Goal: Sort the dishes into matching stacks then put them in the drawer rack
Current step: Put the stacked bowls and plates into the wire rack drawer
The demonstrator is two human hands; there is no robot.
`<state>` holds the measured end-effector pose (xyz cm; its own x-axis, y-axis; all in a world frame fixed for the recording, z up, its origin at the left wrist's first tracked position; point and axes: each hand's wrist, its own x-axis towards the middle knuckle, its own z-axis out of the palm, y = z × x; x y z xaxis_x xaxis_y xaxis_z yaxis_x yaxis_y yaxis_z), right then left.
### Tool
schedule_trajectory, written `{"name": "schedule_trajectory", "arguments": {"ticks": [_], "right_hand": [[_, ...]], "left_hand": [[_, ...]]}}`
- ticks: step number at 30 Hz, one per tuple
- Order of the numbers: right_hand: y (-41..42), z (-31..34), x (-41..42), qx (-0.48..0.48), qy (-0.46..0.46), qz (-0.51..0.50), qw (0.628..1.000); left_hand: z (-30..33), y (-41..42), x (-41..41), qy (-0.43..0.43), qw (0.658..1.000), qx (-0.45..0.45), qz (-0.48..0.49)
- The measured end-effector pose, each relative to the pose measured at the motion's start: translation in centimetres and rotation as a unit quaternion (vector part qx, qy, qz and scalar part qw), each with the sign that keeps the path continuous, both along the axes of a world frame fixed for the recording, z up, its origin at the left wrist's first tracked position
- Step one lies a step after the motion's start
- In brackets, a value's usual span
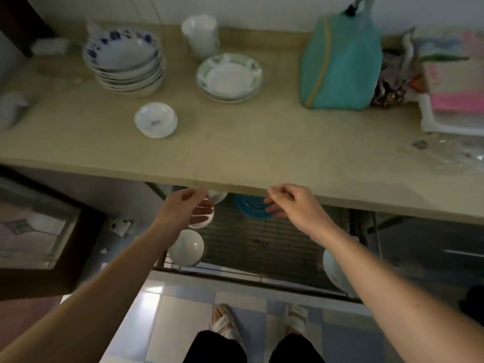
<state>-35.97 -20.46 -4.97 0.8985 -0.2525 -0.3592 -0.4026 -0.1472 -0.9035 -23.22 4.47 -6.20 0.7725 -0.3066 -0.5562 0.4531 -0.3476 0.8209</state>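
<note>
On the beige counter (235,142) stand a stack of blue-flowered bowls (123,61), a stack of green-rimmed plates (229,77), a small white bowl stack (155,119) and white cups (200,35). Below the counter edge the wire drawer rack (262,244) is pulled out. It holds a blue plate (248,205), a white bowl (187,247) at the left and another white bowl (332,271) at the right. My left hand (186,208) hovers over a small white bowl (201,221) in the rack, fingers loosely curled. My right hand (288,203) hangs over the blue plate, fingers relaxed.
A teal bag (340,64) stands at the counter's back right beside crumpled wrappers (392,79) and a tray with pink cloth (455,100). A dark wooden cabinet door (52,231) is at the left. My sandalled feet (227,323) stand on the tiled floor below the rack.
</note>
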Motion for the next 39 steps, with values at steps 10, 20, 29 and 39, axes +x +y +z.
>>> {"name": "schedule_trajectory", "arguments": {"ticks": [10,20,29,39], "right_hand": [[5.1,7.4,10.0,0.042,-0.03,-0.123,0.991],[0.9,4.2,21.4,0.139,0.008,-0.212,0.967],[-2.3,-0.5,30.0,0.229,0.041,-0.251,0.94],[-2.4,-1.6,33.8,0.342,0.023,-0.304,0.889]], "left_hand": [[7.1,4.0,11.1,-0.086,0.989,-0.046,0.11],[4.2,2.1,18.9,0.009,0.97,-0.002,0.241],[0.7,0.1,22.4,-0.012,0.96,-0.01,0.279],[0.2,0.5,23.6,0.022,0.965,-0.026,0.262]]}}
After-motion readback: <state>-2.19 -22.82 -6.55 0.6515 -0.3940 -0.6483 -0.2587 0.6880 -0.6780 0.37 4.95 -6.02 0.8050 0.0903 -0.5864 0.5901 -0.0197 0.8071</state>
